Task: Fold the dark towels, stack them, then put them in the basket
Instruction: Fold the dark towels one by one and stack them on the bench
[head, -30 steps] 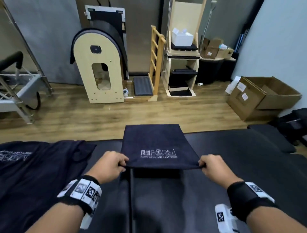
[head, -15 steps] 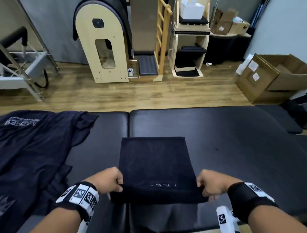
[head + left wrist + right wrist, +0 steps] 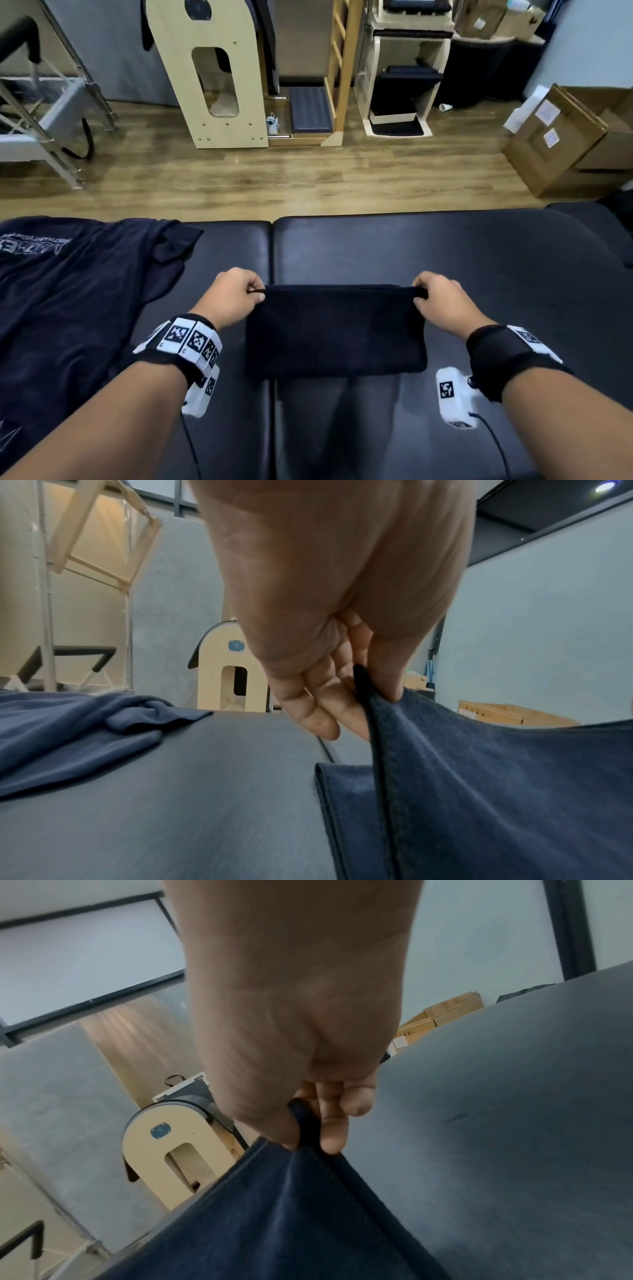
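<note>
A dark navy towel (image 3: 335, 332) lies folded on the black padded table (image 3: 445, 260), its far edge lifted. My left hand (image 3: 236, 294) pinches the towel's far left corner between thumb and fingers (image 3: 329, 696). At the far right corner my right hand (image 3: 442, 298) pinches the cloth (image 3: 301, 1204) the same way. Between the two hands the edge is stretched straight. A loose heap of more dark towels (image 3: 68, 308) lies on the table's left part, also seen as blue cloth (image 3: 68, 731) in the left wrist view. No basket is in view.
Beyond the table's far edge is wooden floor (image 3: 274, 178) with a wooden arch barrel (image 3: 212, 72), a ladder frame (image 3: 339, 68), a shelf unit (image 3: 404, 78) and an open cardboard box (image 3: 568, 137). A metal frame (image 3: 44, 113) stands far left. Cables run from both wrist cameras.
Both hands lowered the held towel onto the table, then carried its near edge away from me over the far part, halving it. The printed logo is now hidden.
</note>
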